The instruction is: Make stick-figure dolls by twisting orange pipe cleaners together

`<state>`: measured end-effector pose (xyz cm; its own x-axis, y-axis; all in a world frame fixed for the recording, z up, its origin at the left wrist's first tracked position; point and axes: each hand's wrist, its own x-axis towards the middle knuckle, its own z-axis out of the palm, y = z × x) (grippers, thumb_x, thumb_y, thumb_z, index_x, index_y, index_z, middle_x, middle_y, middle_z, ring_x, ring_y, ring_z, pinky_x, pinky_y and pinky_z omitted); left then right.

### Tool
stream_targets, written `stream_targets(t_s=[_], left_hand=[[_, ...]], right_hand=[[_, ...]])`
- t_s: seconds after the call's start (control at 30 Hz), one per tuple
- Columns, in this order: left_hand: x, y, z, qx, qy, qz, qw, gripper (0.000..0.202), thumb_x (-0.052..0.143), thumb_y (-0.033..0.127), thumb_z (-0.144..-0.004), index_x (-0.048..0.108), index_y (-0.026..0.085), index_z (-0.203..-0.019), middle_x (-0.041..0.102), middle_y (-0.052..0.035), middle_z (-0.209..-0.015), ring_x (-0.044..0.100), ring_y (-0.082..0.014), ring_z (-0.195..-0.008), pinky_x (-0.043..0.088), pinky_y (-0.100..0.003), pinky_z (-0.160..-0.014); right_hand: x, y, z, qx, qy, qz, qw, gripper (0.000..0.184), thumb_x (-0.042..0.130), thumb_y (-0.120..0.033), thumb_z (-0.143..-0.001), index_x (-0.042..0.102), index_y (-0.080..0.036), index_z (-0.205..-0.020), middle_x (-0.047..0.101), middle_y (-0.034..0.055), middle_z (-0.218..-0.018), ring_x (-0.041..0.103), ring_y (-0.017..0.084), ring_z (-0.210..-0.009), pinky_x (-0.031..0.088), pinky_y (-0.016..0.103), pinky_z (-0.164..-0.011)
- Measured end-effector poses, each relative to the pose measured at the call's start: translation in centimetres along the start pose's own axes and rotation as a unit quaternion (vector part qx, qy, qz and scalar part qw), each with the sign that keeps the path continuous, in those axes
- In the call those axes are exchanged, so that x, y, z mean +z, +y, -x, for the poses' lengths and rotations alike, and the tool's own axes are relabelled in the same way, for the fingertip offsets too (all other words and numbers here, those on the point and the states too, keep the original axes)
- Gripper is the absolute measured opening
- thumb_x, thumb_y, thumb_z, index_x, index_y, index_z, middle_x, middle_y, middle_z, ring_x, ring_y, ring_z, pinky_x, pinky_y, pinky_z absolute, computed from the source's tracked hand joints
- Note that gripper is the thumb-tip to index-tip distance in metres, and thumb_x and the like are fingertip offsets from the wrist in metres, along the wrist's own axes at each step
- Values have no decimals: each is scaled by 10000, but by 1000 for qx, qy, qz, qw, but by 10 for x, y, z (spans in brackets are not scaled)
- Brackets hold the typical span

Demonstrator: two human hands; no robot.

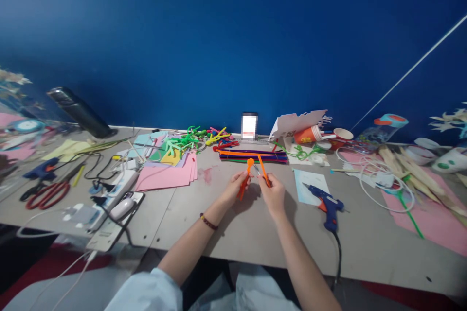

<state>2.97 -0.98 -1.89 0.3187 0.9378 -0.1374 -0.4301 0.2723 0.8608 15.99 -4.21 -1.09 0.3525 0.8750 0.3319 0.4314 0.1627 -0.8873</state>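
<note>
My left hand (235,188) and my right hand (273,193) meet over the middle of the grey table (189,223), both closed on an orange pipe cleaner (249,171). The left fingers pinch the part with a small loop at its top. The right fingers pinch the other straight end, which slants up and to the left. A bundle of coloured pipe cleaners (253,155) lies just beyond the hands. A dark bead bracelet (208,222) sits on my left wrist.
A blue glue gun (328,204) with its cord stands right of my hands. Pink paper sheets (168,172), bent pipe-cleaner figures (189,140), red scissors (47,194) and a power strip (113,192) lie left. Paper cups (321,134), white wire (383,180) and more pink paper (430,214) lie right.
</note>
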Motion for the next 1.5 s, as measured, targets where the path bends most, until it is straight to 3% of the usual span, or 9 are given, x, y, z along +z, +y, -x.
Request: stream_targets(t_s=[0.13, 0.27, 0.37, 0.5, 0.67, 0.8, 0.93, 1.37, 1.5], left_hand=[[-3, 7, -1, 9, 33, 30, 999, 335, 709, 405, -719, 667, 125, -898, 521, 18, -601, 438, -60, -449, 375, -192, -448], [-9, 8, -4, 16, 43, 28, 999, 366, 710, 388, -714, 659, 139, -978, 554, 13, -641, 463, -63, -457, 385, -194, -445], [-12, 8, -6, 24, 50, 19, 998, 346, 706, 392, -718, 658, 150, -959, 566, 12, -650, 463, -60, -461, 374, -196, -446], [-10, 12, -5, 51, 72, 22, 996, 349, 738, 378, -690, 622, 164, -940, 580, 23, -634, 466, -56, -469, 373, -185, -473], [-7, 16, -3, 51, 85, 22, 995, 335, 756, 378, -669, 594, 146, -848, 580, 21, -618, 462, -42, -465, 355, -168, -468], [-7, 15, -2, 48, 98, 20, 994, 334, 777, 356, -635, 613, 150, -840, 617, 1, -661, 520, -69, -499, 393, -195, -484], [-5, 15, -1, 50, 97, -6, 994, 319, 793, 324, -604, 652, 130, -814, 639, -17, -688, 542, -77, -513, 418, -211, -504], [3, 9, 2, -22, 23, -8, 999, 339, 831, 341, -554, 648, 130, -745, 671, -52, -706, 608, -114, -552, 457, -228, -519], [3, 5, 0, -29, 37, 16, 999, 348, 846, 324, -525, 644, 129, -731, 669, -42, -684, 607, -113, -542, 469, -228, -521]], right_hand=[[-4, 6, -2, 33, 8, -14, 999, 262, 473, -388, -812, 518, -210, -624, 498, -19, -554, 435, 141, -550, 349, 247, -549], [-8, 11, -5, 32, 5, 40, 999, 398, 428, -459, -848, 433, -224, -527, 402, -38, -443, 343, 129, -468, 281, 254, -492], [-10, 16, -7, 12, -13, 98, 995, 423, 440, -489, -857, 525, -215, -547, 467, -16, -462, 348, 132, -466, 273, 264, -504], [-9, 23, -11, -11, -18, 144, 989, 349, 441, -466, -853, 677, -213, -808, 648, 51, -698, 500, 173, -588, 309, 270, -554], [-10, 23, -12, -7, -63, 171, 983, 478, 492, -580, -813, 620, -205, -545, 568, 34, -570, 477, 160, -540, 293, 276, -546], [-10, 15, -8, -56, -115, 114, 985, 406, 463, -541, -852, 682, -213, -755, 578, 20, -634, 506, 160, -579, 345, 267, -572], [-8, 13, -4, -94, -127, 99, 982, 396, 375, -432, -909, 673, -213, -767, 622, 45, -704, 551, 178, -664, 385, 274, -628], [-6, 15, -5, -50, -79, 115, 989, 353, 416, -421, -889, 668, -199, -782, 689, 64, -778, 602, 179, -706, 414, 249, -655], [-5, 16, -4, -52, -81, 129, 987, 362, 414, -419, -893, 670, -192, -774, 682, 63, -755, 592, 172, -682, 400, 243, -631]])
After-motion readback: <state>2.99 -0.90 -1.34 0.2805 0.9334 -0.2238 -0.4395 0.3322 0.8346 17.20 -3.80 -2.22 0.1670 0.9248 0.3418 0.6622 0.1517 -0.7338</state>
